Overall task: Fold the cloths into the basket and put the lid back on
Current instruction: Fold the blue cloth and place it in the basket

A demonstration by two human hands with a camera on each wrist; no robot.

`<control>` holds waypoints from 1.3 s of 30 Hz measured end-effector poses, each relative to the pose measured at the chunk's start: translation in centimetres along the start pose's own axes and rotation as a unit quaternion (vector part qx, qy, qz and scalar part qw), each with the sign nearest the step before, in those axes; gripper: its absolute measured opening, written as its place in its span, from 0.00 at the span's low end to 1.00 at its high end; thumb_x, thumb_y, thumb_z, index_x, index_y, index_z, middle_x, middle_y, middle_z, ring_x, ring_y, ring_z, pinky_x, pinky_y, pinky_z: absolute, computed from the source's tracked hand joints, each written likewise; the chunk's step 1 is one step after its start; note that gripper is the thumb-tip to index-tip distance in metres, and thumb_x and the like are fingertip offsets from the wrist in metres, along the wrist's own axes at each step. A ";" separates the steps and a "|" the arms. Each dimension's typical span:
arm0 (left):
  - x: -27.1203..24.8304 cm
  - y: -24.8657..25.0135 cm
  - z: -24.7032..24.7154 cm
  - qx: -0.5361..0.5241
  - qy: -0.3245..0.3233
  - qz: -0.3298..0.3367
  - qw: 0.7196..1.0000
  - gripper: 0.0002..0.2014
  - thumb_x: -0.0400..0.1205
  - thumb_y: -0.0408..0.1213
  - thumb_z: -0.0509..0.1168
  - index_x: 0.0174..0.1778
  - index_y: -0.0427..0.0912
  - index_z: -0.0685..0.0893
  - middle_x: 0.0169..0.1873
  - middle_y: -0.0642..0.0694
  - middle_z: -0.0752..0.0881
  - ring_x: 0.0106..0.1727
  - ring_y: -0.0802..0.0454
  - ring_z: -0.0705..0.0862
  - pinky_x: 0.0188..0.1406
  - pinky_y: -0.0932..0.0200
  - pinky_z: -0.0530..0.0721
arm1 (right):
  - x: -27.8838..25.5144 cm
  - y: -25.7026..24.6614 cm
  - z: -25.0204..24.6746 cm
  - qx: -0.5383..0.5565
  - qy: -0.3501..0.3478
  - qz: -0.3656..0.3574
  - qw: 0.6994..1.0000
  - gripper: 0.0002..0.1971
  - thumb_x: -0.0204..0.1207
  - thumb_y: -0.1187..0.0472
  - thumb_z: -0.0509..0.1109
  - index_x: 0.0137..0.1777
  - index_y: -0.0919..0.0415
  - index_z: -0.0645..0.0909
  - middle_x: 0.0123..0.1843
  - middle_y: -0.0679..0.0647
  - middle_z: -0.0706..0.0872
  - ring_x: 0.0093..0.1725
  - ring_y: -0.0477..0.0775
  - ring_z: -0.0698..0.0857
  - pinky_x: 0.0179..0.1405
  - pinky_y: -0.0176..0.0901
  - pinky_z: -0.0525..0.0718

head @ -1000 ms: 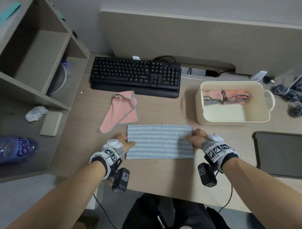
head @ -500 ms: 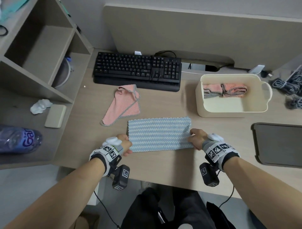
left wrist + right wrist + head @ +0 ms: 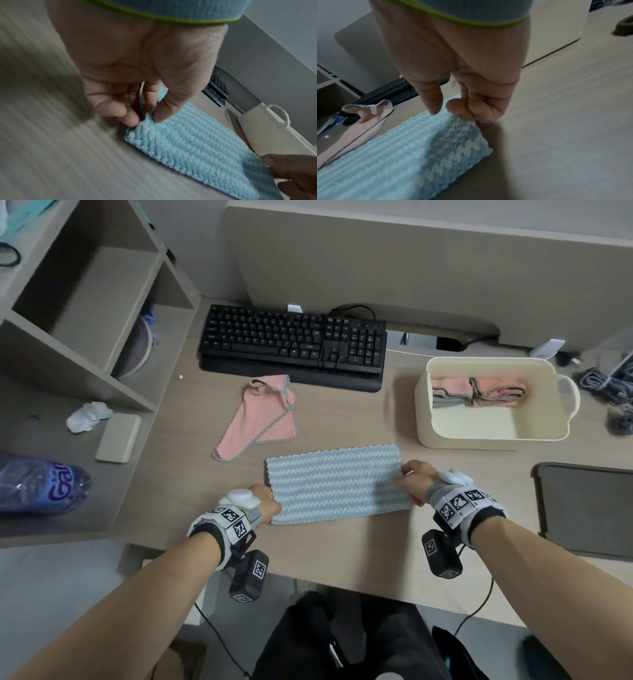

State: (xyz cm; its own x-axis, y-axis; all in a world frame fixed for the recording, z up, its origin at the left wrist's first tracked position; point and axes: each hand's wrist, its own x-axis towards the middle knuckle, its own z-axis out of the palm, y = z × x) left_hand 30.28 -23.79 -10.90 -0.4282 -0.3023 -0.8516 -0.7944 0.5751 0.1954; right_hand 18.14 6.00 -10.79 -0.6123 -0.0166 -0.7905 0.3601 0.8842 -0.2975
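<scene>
One blue cloth [image 3: 334,484] with a white zigzag pattern lies folded into a long strip on the desk [image 3: 342,546], in front of the person, with one hand at each short end. The left hand [image 3: 265,503] pinches the cloth's left edge between thumb and fingertips [image 3: 132,120], the edge raised slightly off the wood. The right hand [image 3: 412,481] pinches the right edge the same way, its thumb on top and the curled fingers [image 3: 467,108] tucked under the lifted corner. One pink cloth [image 3: 263,419] with grey trim lies loosely folded on the desk just behind the blue one, between it and the one black keyboard [image 3: 291,340]. One cream basket [image 3: 421,419] stands open to the right, with folded pink cloths [image 3: 479,393] inside against its far wall (their exact number cannot be told, though a dark trim line splits the pile into two parts). One dark lid [image 3: 582,508] lies flat on the desk at the right edge, apart from the basket. On the shelf [image 3: 41,436] to the left lie one bottle [image 3: 37,484], one crumpled tissue [image 3: 87,416] and one small pale box [image 3: 118,437].
</scene>
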 end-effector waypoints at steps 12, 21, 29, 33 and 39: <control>0.8 -0.9 0.2 0.016 0.048 0.046 0.998 0.16 0.77 0.45 0.70 0.42 0.33 0.81 0.34 0.41 0.79 0.33 0.51 0.72 0.30 0.62 0.66 | 3.5 -1.4 0.1 -0.107 0.045 0.006 0.993 0.12 0.75 0.43 0.56 0.55 0.41 0.75 0.46 0.56 0.86 0.38 0.59 0.88 0.37 0.47 0.89; 0.3 -1.0 -0.4 0.185 0.002 0.017 0.983 0.23 0.84 0.49 0.56 0.67 0.36 0.74 0.60 0.41 0.81 0.63 0.43 0.81 0.59 0.54 0.78 | 1.2 -2.2 -0.7 -0.095 0.039 -0.017 0.995 0.07 0.84 0.53 0.62 0.44 0.50 0.76 0.34 0.48 0.80 0.32 0.49 0.79 0.29 0.41 0.72; 0.1 0.7 0.6 0.130 0.093 0.235 0.959 0.10 0.76 0.36 0.69 0.51 0.42 0.78 0.55 0.43 0.78 0.53 0.44 0.80 0.53 0.53 0.79 | 1.3 -0.7 0.8 -0.148 0.044 0.013 0.988 0.18 0.74 0.41 0.64 0.55 0.53 0.81 0.41 0.51 0.87 0.37 0.53 0.85 0.36 0.44 0.79; 0.0 0.9 2.2 0.227 0.071 0.225 0.945 0.22 0.78 0.41 0.67 0.68 0.49 0.75 0.68 0.44 0.70 0.68 0.42 0.72 0.67 0.53 0.73 | 1.2 -1.6 2.2 -0.144 0.040 0.032 0.988 0.22 0.75 0.48 0.67 0.64 0.61 0.75 0.58 0.57 0.84 0.56 0.60 0.85 0.63 0.59 0.83; -0.3 0.4 2.8 0.218 0.074 0.236 0.944 0.25 0.79 0.45 0.65 0.73 0.49 0.72 0.70 0.44 0.68 0.71 0.43 0.69 0.70 0.53 0.71 | 0.0 -2.3 2.0 -0.162 0.020 0.037 0.986 0.20 0.79 0.51 0.64 0.67 0.61 0.76 0.62 0.56 0.83 0.61 0.59 0.84 0.64 0.52 0.81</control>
State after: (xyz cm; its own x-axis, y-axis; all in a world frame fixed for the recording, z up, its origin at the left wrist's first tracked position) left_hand 31.29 -21.37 -11.95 -0.7718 -0.0190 -0.6356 -0.2613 0.9207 0.2898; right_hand 18.73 3.07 -11.15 -0.6218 0.0660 -0.7804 0.1648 0.9852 -0.0480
